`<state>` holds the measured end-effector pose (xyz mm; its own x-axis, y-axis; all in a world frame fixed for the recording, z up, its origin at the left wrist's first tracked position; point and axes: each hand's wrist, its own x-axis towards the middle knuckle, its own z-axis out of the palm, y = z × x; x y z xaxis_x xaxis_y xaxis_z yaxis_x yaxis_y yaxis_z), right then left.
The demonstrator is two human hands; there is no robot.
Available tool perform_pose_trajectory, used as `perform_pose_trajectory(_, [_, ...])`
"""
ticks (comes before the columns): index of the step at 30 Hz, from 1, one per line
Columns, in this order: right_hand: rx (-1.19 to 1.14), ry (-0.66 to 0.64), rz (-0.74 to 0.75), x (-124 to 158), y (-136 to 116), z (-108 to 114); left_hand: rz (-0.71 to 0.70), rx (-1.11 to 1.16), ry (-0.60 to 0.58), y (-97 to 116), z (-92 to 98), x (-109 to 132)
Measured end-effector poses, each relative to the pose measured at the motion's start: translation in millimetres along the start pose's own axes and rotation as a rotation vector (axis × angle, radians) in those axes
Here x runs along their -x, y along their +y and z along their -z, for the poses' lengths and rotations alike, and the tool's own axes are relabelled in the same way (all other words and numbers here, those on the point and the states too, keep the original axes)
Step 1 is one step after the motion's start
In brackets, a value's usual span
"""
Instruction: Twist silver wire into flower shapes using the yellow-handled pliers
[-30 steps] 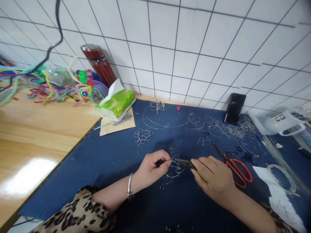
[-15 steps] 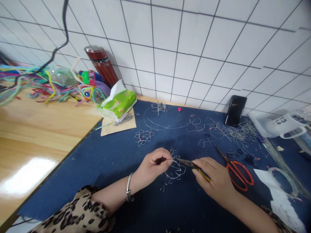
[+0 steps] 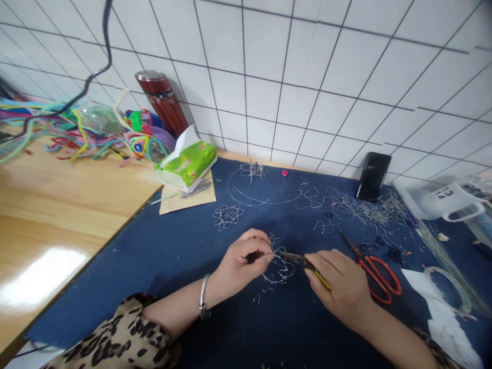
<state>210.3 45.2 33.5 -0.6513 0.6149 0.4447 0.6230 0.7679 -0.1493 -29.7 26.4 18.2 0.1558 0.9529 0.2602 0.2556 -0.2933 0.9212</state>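
Between my hands is a looped wire ring [image 3: 283, 277] with small pink beads, over the dark blue mat [image 3: 184, 266]. My left hand [image 3: 246, 261] pinches the ring's upper left edge between thumb and forefinger. My right hand [image 3: 338, 279] is wrapped round a pair of pliers [image 3: 302, 260] with yellow-and-black handles. The pliers' narrow jaws point left and reach the wire near my left fingertips; whether they grip it is too small to tell. A similar flower-shaped wire ring [image 3: 228, 217] lies flat on the mat beyond my left hand.
Red-handled scissors [image 3: 378, 277] lie right of my right hand. Behind them are a heap of wire pieces [image 3: 369, 207], a leaning phone [image 3: 373, 176] and a plastic jug [image 3: 442, 200]. A green tissue pack [image 3: 192, 164], a red flask [image 3: 163, 102] and colourful pipe cleaners [image 3: 77, 136] stand at the back left.
Both hands keep nearly the same place and hold. My left fingers have shifted very slightly, and the wire ring has tilted a little. The rest lies as before.
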Motion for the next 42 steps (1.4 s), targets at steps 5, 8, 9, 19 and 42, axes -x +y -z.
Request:
perform_pose_trajectory(5, [0.149, 0.030, 0.113, 0.2, 1.0, 3.2, 0.000, 0.000, -0.026, -1.0, -0.6, 0.9])
perform_pose_trajectory(8, [0.286, 0.056, 0.220, -0.1, 2.2, 6.5, 0.006, -0.007, -0.055, -1.5, -1.4, 1.1])
perform_pose_trajectory(9, [0.326, 0.064, 0.252, -0.2, 2.9, 7.3, 0.005, -0.008, -0.062, -1.5, -1.7, 1.0])
perform_pose_trajectory(19, [0.211, -0.003, 0.188, -1.7, 5.7, 6.1, 0.001, -0.011, -0.087, -1.2, -3.4, 0.9])
perform_pose_trajectory(42, [0.094, -0.089, 0.071, 1.1, 2.7, 0.3, -0.029, -0.085, -0.013, -1.4, -3.3, 3.2])
